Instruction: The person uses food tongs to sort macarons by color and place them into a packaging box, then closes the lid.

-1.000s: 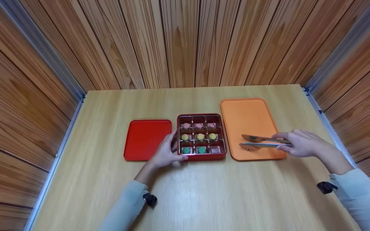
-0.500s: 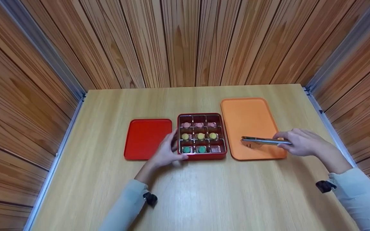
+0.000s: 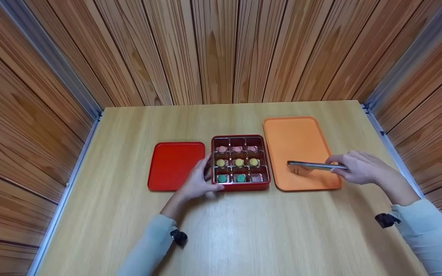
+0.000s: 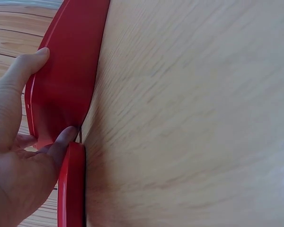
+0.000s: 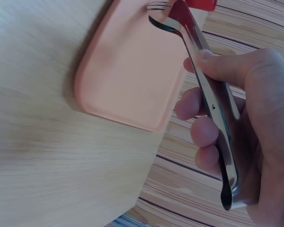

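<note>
My left hand (image 3: 198, 185) holds the near left corner of a red box (image 3: 244, 187), thumb on its front wall and fingers along its left side. Clear dividers split the box into cells with pink, yellow and green round sweets; the near right cell shows only its patterned bottom. In my right hand (image 3: 359, 167) is a pair of metal tongs (image 3: 315, 165), seen edge-on over the orange tray (image 3: 296, 138). The right wrist view shows thumb and fingers wrapped round the tongs' arms (image 5: 213, 101), with slotted prongs at one tip. What lies between the tips is hidden.
A red lid-like tray (image 3: 177, 163) lies left of the box, close to my left fingers. The orange tray stands right beside the box. Wooden panel walls (image 3: 213, 53) enclose the wooden table (image 3: 225, 237) at the back and sides.
The tongs' two arms, spread apart a second ago, have come together and turned edge-on over the orange tray. My right hand has shifted slightly; the left hand and box stay put.
</note>
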The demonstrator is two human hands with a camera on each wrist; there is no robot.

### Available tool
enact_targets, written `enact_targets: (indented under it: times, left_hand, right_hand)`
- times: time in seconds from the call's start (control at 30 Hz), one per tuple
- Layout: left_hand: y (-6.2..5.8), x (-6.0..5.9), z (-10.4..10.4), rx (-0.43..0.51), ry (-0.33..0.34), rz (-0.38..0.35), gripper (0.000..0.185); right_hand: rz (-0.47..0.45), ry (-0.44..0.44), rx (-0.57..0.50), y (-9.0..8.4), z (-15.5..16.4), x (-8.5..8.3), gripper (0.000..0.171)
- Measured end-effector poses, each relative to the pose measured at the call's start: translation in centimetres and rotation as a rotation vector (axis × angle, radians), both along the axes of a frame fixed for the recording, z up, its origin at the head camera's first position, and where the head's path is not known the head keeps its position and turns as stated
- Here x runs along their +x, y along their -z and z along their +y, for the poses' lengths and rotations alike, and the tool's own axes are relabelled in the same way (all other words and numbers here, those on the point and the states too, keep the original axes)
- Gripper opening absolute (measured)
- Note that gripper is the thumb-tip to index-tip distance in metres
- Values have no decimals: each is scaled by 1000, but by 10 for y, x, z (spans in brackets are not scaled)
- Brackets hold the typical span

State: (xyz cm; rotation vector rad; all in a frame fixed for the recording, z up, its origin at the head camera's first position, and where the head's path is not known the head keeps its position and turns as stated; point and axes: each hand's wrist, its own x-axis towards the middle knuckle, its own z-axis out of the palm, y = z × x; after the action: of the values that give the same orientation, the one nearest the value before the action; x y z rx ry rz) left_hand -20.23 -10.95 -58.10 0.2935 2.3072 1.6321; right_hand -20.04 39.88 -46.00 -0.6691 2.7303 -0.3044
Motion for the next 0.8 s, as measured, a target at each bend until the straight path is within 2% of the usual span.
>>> enact_targets:
  times: [0.33,0.8]
  left_hand:
    - [-1,0,0,4,-14,-15,125]
    - [1,0,-2,13,3,-11,124]
  right_hand:
    - [7,7,-17,-17,-15,-4,33]
    - [47,-46,-34,-31,-49,-8,30]
